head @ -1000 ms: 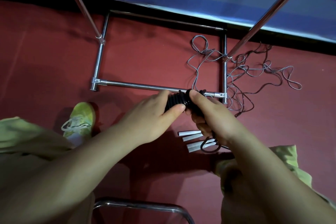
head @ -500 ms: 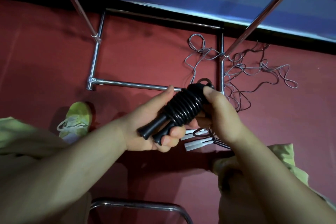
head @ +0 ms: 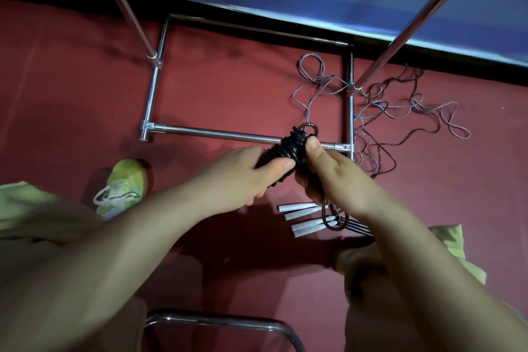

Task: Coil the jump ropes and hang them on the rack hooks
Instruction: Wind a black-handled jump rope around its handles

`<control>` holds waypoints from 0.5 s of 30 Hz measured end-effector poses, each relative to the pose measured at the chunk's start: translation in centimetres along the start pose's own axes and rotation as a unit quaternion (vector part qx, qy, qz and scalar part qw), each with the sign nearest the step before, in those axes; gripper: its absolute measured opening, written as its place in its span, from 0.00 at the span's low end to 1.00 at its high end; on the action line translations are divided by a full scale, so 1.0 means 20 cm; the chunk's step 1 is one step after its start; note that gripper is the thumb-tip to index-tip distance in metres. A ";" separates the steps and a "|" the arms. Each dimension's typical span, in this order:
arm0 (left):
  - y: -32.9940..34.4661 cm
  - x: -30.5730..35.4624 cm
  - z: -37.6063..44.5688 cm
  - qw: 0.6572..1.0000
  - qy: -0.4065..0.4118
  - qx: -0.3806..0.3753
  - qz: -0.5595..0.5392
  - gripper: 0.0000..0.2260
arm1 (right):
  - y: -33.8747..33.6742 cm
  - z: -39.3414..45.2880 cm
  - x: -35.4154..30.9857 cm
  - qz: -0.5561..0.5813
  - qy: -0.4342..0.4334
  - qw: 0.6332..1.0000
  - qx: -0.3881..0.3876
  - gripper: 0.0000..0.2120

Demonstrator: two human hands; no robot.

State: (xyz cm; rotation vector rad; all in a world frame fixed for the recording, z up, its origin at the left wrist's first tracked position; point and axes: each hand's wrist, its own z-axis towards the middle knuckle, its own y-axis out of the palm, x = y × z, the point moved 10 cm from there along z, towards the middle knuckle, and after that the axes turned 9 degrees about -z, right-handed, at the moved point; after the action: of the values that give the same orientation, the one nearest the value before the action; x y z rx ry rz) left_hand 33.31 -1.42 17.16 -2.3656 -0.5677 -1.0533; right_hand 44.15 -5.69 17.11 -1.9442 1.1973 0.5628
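Observation:
A black jump rope (head: 288,148), its cord wound tightly round its two handles, sits between my hands above the red floor. My left hand (head: 243,177) grips the handle end of the bundle. My right hand (head: 325,174) pinches the wound upper end, thumb on top, and a small loop of cord sticks out above it. Loose grey and dark ropes (head: 380,114) lie tangled on the floor at the right. Several white handles (head: 303,217) lie below my hands. The chrome rack base (head: 217,133) frames the floor ahead; no hooks are in view.
Two chrome rack uprights (head: 131,14) slant up out of view left and right. A curved chrome tube (head: 217,323) lies at the bottom centre. My green shoe (head: 125,183) stands at the left, and green trouser legs fill both lower corners. A blue wall runs along the top.
My left hand turned over, so the bundle's two handle ends are hidden under it. The bundle tilted more upright and my right thumb moved onto its upper end.

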 end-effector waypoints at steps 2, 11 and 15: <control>-0.03 -0.03 -0.01 0.997 -0.011 0.031 0.073 0.22 | 0.02 0.01 0.05 -0.008 0.034 0.999 -0.013 0.27; 0.02 -0.06 0.01 0.998 -0.012 -0.006 0.069 0.23 | -0.01 0.03 0.11 0.004 0.051 0.998 0.022 0.25; 0.04 -0.04 0.01 0.985 0.002 -0.047 -0.168 0.24 | -0.03 0.03 0.06 0.017 0.020 0.999 0.028 0.20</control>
State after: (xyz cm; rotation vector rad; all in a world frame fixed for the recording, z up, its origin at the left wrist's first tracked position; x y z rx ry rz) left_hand 33.41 -1.96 16.26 -2.4006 -0.9602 -1.2510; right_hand 45.22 -5.75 16.15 -1.8996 1.2607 0.5043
